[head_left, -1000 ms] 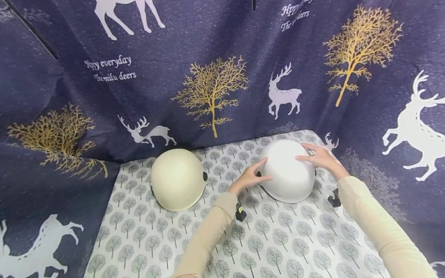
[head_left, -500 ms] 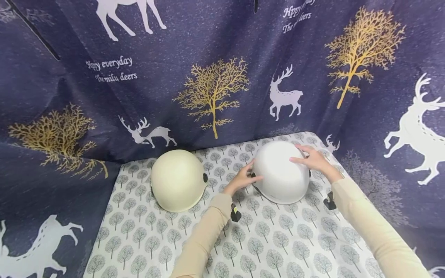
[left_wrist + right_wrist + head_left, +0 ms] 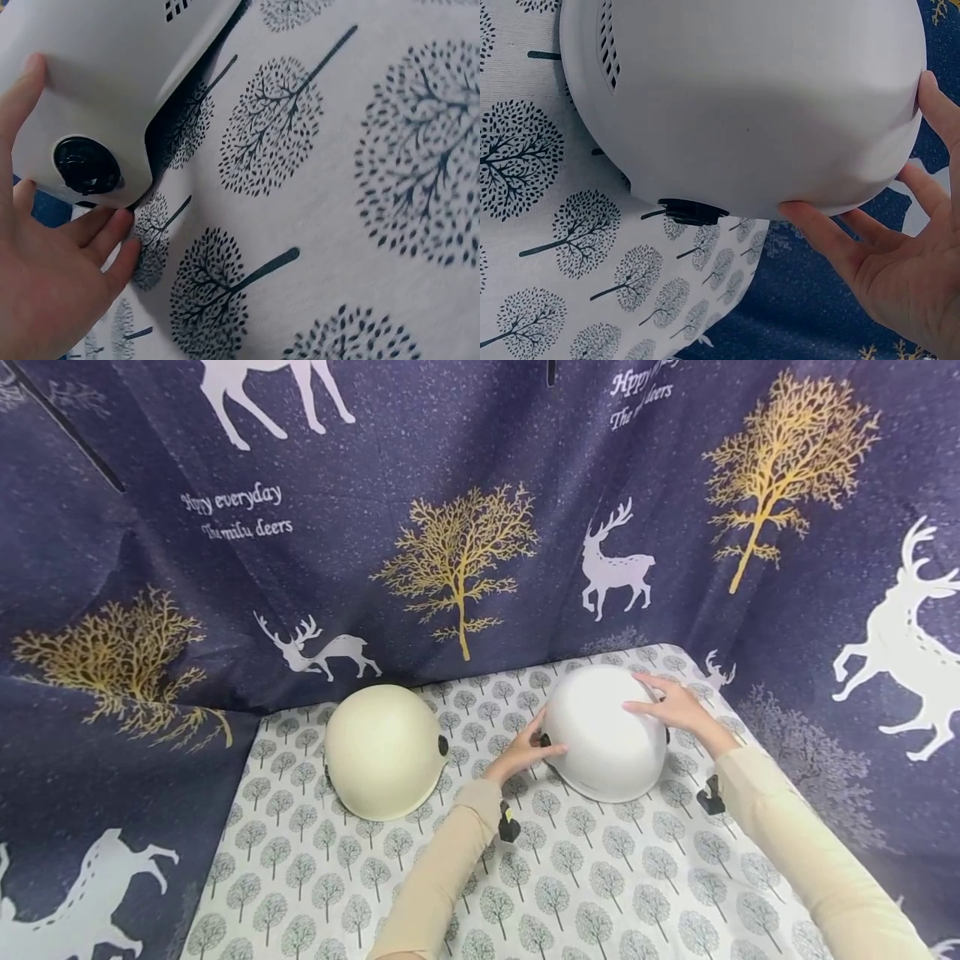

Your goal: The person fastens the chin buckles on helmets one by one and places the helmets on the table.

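A white helmet (image 3: 604, 735) rests dome up on the cloth at the right. My left hand (image 3: 519, 750) grips its left side. In the left wrist view the thumb (image 3: 30, 82) lies on the shell by a round black knob (image 3: 87, 165), and the fingers (image 3: 112, 232) curl at the lower rim. On the opposite side my right hand (image 3: 675, 703) holds the dome, thumb and fingers spread across it. The right wrist view has fingers (image 3: 817, 229) against the shell, some partly behind it. Left of both hands sits a cream helmet (image 3: 384, 752), untouched.
A white cloth with grey trees (image 3: 555, 877) covers the table. Behind and at both sides hangs a dark blue curtain (image 3: 480, 435) with deer and golden trees. Black wrist devices (image 3: 508, 822) sit on both forearms.
Both hands and the white helmet moved a little left between one second and half a second ago. Since then they have barely shifted. The cream helmet stays in place.
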Action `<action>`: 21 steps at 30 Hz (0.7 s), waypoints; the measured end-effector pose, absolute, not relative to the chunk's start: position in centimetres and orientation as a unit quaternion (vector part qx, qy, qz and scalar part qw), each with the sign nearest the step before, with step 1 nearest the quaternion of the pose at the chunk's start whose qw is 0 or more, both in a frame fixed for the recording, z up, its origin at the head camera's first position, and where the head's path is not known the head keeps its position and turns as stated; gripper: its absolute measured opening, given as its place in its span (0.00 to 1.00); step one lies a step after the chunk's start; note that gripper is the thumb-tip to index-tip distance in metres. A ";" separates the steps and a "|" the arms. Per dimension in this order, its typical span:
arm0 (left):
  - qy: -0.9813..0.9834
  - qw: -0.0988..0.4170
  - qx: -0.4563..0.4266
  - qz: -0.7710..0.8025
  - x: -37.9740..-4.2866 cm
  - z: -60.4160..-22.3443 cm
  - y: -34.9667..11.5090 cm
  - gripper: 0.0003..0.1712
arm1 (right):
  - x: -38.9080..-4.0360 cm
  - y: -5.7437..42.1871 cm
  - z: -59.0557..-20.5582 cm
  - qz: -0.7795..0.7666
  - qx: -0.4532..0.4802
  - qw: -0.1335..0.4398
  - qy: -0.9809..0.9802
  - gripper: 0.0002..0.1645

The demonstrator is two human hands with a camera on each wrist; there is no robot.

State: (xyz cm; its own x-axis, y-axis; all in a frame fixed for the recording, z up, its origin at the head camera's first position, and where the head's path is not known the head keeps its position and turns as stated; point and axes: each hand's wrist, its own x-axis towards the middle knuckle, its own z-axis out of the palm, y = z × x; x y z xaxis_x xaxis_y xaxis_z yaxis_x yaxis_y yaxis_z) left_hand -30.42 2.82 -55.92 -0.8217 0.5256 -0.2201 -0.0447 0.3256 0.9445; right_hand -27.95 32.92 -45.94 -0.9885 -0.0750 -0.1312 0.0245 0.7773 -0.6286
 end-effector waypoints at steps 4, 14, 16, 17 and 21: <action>0.759 0.242 0.124 0.592 -30.5 -56.0 2.5 0.54 | -28.2 32.5 -45.7 -0.342 -0.021 0.076 0.936 0.51; 0.747 0.210 0.088 0.625 -30.5 -55.0 1.8 0.53 | -28.3 31.4 -45.4 -0.381 -0.027 0.078 0.921 0.49; 0.746 0.211 0.094 0.625 -30.4 -54.6 1.5 0.53 | -28.2 31.2 -45.4 -0.395 -0.024 0.086 0.914 0.49; 0.747 0.208 0.099 0.623 -30.5 -54.3 1.2 0.53 | -28.1 31.1 -45.4 -0.402 -0.025 0.089 0.911 0.49; 0.757 0.192 0.118 0.614 -30.9 -53.1 0.1 0.53 | -28.1 30.6 -45.7 -0.421 -0.026 0.095 0.902 0.47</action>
State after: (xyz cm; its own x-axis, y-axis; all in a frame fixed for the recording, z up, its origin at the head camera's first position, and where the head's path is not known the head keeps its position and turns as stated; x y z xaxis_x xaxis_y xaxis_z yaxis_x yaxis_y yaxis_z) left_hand -30.94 0.14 -53.14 -0.8986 0.4137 -0.1461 -0.0578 0.2185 0.9741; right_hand -28.14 30.56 -45.72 -0.9806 -0.1270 -0.1493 0.0330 0.6440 -0.7643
